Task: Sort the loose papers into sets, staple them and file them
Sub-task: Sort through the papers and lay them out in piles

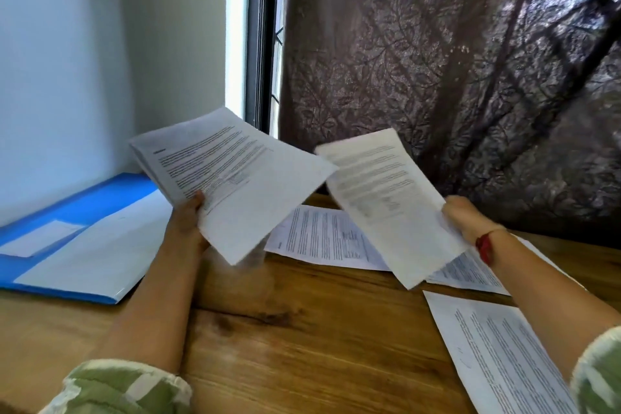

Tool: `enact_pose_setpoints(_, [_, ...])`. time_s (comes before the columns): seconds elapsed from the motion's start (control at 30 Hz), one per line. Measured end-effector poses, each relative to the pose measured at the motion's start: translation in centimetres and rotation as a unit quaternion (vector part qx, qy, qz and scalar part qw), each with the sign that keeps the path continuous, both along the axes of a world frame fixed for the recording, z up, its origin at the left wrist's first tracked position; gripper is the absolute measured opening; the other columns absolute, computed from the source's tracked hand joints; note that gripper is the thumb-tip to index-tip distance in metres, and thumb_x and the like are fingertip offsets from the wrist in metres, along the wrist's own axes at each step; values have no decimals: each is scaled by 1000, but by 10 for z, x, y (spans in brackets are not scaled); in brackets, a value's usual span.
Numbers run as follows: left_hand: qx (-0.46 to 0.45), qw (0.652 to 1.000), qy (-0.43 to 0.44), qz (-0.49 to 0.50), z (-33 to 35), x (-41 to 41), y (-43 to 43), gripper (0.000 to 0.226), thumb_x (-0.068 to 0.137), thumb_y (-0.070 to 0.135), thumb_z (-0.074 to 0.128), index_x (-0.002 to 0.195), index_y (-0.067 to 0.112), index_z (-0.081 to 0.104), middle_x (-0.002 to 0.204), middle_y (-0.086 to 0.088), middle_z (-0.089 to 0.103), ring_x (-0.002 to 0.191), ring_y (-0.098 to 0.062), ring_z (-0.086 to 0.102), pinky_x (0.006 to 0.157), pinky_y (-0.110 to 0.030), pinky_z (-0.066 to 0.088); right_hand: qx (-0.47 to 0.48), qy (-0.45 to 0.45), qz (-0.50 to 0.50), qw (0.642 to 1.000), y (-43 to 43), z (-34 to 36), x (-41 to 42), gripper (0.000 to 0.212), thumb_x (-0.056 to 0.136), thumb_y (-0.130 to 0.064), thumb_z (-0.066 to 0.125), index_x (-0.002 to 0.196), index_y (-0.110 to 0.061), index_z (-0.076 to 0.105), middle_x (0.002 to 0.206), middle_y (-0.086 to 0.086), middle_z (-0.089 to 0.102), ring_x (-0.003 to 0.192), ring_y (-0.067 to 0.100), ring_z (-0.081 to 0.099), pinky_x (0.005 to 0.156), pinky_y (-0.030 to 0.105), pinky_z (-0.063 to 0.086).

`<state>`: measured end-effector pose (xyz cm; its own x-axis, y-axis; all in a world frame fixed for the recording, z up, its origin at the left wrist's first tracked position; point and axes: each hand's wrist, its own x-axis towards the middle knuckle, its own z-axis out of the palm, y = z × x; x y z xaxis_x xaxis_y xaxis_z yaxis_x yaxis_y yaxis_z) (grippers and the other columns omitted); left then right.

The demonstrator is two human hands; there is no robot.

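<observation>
My left hand grips a thin stack of printed papers raised above the wooden table, thumb on top near the stack's lower edge. My right hand holds a separate printed sheet lifted beside it, slightly blurred. Loose printed sheets lie flat on the table: one in the middle, one partly under my right forearm, one at the near right. A blue file folder lies at the left with a white sheet on it.
A dark patterned curtain hangs behind the table on the right. A window frame and a pale wall stand at the back left. A red thread band circles my right wrist.
</observation>
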<state>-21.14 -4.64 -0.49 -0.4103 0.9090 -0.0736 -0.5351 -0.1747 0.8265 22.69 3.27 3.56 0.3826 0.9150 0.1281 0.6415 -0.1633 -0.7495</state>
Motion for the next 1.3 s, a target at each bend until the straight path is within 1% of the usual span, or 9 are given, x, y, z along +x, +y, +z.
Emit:
enact_pose_setpoints(0.23, [-41, 999, -33, 6, -10, -20, 13, 33, 94, 24, 59, 125, 18, 49, 118, -9, 64, 104, -27, 64, 93, -45, 52, -33, -179, 181, 967, 40, 5, -44, 26, 92, 0, 41, 73, -12, 54, 91, 16, 58, 87, 25, 53, 72, 31, 40])
enact_pose_setpoints(0.47, [-27, 999, -23, 16, -6, -25, 23, 40, 96, 16, 56, 134, 9, 47, 108, -7, 65, 90, -21, 62, 92, -39, 49, -59, -347, 163, 922, 47, -2, -75, 24, 99, -22, 32, 96, -29, 55, 120, 7, 57, 115, 31, 49, 101, 46, 32])
enact_pose_setpoints(0.6, [-29, 999, -2, -26, -6, -14, 19, 15, 93, 16, 59, 107, 17, 55, 108, -9, 64, 101, -25, 62, 94, -42, 50, 11, -385, 124, 914, 49, -15, -89, 30, 99, -23, 36, 120, -31, 55, 128, 7, 49, 126, 31, 40, 112, 58, 10])
enact_pose_setpoints(0.7, [-25, 998, -1, -56, -7, -11, 14, 19, 88, 20, 64, 104, 25, 54, 118, -11, 64, 108, -30, 63, 99, -49, 47, 64, -321, 113, 938, 43, -18, -90, 31, 98, -19, 40, 124, -27, 54, 131, 8, 48, 128, 31, 39, 114, 57, 6])
enact_pose_setpoints(0.8, [-22, 997, 6, -76, -6, -9, 12, 22, 86, 23, 66, 105, 27, 54, 117, -10, 65, 109, -30, 63, 100, -51, 47, 110, -201, 117, 966, 30, -14, -89, 27, 98, -16, 42, 118, -21, 59, 127, 11, 51, 120, 30, 48, 112, 47, 28])
enact_pose_setpoints(0.9, [21, 993, -28, -111, -1, 1, 6, 14, 90, 15, 60, 102, 21, 55, 112, -11, 66, 107, -29, 62, 102, -50, 45, 143, -33, 112, 983, 0, -4, -87, 26, 99, -11, 41, 114, -13, 63, 125, 12, 54, 108, 21, 52, 91, 28, 42])
enact_pose_setpoints(1.03, [77, 980, 59, -171, 12, 29, -3, 33, 95, 12, 53, 128, 12, 54, 119, -11, 65, 99, -22, 65, 94, -37, 52, 105, 191, 135, 967, -56, 12, -89, 26, 102, -28, 43, 111, -13, 62, 116, 6, 59, 107, 20, 55, 91, 31, 42])
enact_pose_setpoints(1.13, [63, 962, 158, -212, 17, 61, -2, 39, 94, 9, 55, 132, 2, 53, 107, -9, 70, 74, -9, 70, 68, -22, 58, 66, 349, 187, 916, -98, 15, -93, 37, 95, -45, 50, 112, -14, 63, 111, 7, 65, 102, 23, 62, 93, 38, 49])
enact_pose_setpoints(1.3, [60, 930, 168, -322, 6, 86, -10, 90, 31, 36, 98, 110, 8, 65, 95, -9, 75, 80, -22, 73, 62, -27, 57, 88, 370, 177, 908, -136, 0, -86, 45, 79, -20, 75, 119, -9, 56, 109, 7, 71, 100, 25, 68, 89, 45, 55])
